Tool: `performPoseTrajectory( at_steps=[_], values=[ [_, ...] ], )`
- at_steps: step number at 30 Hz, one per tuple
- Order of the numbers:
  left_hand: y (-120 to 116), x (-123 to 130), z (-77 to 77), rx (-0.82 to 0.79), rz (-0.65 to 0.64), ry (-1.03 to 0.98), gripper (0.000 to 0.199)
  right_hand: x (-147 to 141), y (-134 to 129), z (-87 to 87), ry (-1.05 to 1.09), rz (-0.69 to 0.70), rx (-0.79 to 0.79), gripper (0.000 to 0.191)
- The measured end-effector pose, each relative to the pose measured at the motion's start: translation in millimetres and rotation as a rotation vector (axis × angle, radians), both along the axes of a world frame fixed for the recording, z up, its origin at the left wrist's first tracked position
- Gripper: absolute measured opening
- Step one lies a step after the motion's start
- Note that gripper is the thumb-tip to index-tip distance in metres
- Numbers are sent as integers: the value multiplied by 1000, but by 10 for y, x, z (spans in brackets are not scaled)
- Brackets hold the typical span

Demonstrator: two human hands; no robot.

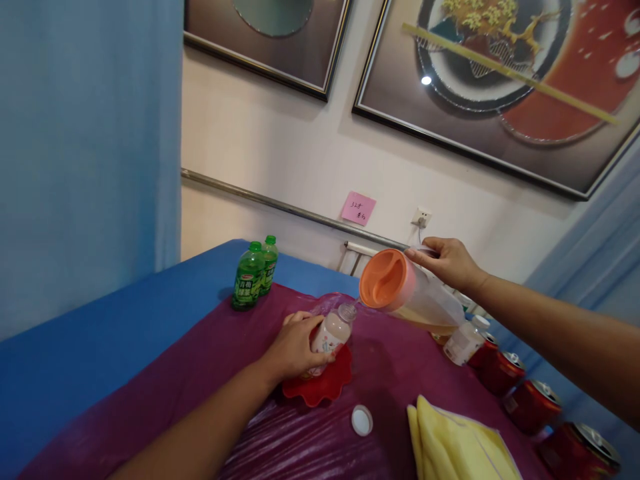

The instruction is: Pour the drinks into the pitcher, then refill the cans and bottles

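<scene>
My left hand point(297, 343) is wrapped round a small clear bottle point(334, 331) with a printed label, its mouth uncapped, over a red scalloped dish point(320, 389). My right hand point(445, 261) grips the handle of a translucent pitcher point(427, 300) with an orange lid point(384, 279). The pitcher is tipped on its side, its lid end just above and right of the bottle's mouth. Pale yellowish liquid lies along its lower side. I cannot clearly make out a stream between the two. A white cap point(362, 421) lies near the dish on the purple sheet point(280, 440).
Two green bottles point(249, 277) stand at the back left. On the right are a white-capped bottle point(465, 341) and a row of red cans point(533, 405). A folded yellow cloth point(460, 443) lies in front. Blue curtains point(90, 147) hang at both sides.
</scene>
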State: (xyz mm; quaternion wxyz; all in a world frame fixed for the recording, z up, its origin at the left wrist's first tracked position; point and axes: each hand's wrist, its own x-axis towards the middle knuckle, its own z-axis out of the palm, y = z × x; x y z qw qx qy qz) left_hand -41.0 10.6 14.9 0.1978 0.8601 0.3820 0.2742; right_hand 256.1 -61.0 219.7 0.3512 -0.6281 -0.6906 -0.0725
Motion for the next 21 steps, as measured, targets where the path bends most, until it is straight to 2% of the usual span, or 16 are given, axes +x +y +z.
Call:
performPoseTrajectory(
  at_steps=[21],
  values=[
    [5, -1, -1, 13, -11, -13, 80, -13, -8, 9, -36, -15, 5, 63]
  ],
)
